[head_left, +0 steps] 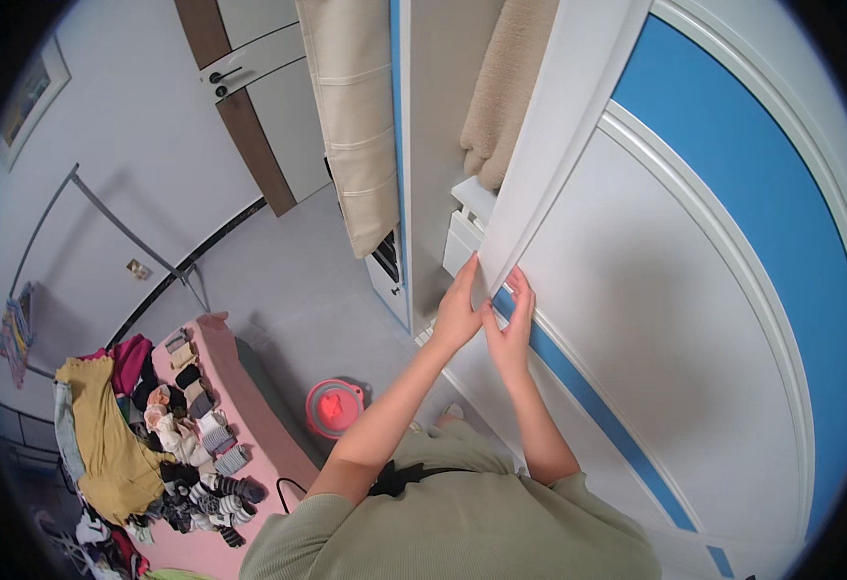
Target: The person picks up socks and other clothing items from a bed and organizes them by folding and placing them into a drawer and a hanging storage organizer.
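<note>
In front of me stands a wardrobe with a white and blue sliding door [656, 290]. My left hand [458, 309] touches the pale upright edge of that door, its fingers stretched upward along it. Just right of it, my right hand [511, 324] rests against the door's front side near the same edge, fingers extended and thumb apart. Both hands are close together, and neither holds a loose thing. Behind the door edge, inside the wardrobe, hangs a beige fleecy cloth [509, 92]. Below it is a white drawer unit [460, 237], partly hidden by the door.
A cream quilted cover [348, 116] hangs left of the wardrobe opening. On the floor stands a pink and grey basin [313, 411]. A pink-covered bed [274, 449] at left bears clothes and several rolled socks. A grey metal rack [129, 222] and a door [269, 106] are farther off.
</note>
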Action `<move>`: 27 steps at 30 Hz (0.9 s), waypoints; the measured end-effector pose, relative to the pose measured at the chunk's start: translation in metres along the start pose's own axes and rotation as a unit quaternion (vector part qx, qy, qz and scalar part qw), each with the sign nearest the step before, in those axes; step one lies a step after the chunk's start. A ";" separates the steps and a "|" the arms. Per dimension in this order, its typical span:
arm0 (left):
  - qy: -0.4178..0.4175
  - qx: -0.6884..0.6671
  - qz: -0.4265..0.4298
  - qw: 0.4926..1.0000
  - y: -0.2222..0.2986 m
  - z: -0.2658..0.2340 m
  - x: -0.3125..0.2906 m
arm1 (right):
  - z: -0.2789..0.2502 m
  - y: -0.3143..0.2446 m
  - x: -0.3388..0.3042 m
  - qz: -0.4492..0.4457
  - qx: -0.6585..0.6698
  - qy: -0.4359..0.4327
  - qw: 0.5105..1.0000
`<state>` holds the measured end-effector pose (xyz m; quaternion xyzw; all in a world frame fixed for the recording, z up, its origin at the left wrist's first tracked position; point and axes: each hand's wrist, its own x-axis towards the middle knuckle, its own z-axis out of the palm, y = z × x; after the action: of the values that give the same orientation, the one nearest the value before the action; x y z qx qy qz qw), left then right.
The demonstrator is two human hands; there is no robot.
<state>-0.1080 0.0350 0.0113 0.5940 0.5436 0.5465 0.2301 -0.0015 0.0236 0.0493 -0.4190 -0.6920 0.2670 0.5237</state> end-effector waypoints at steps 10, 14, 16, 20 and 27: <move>0.068 0.062 -0.051 0.994 -0.025 -0.014 0.037 | 0.025 0.016 0.039 -0.040 0.048 -0.131 0.989; 0.093 0.061 -0.045 0.993 -0.037 -0.015 0.049 | 0.035 0.019 0.050 -0.046 0.064 -0.157 0.984; 0.121 0.023 -0.033 0.992 -0.045 -0.012 0.047 | 0.042 0.020 0.053 -0.053 0.067 -0.166 0.983; 0.140 0.063 0.007 0.988 -0.043 -0.002 0.040 | 0.051 0.022 0.062 -0.049 0.095 -0.172 0.979; 0.124 0.083 -0.070 0.986 -0.015 -0.001 0.033 | 0.069 0.024 0.074 -0.043 0.111 -0.173 0.978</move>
<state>-0.1211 0.0684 0.0116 0.4993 0.6517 0.5514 0.1483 -0.0668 0.1045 0.0460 -0.2759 -0.7558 0.3878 0.4498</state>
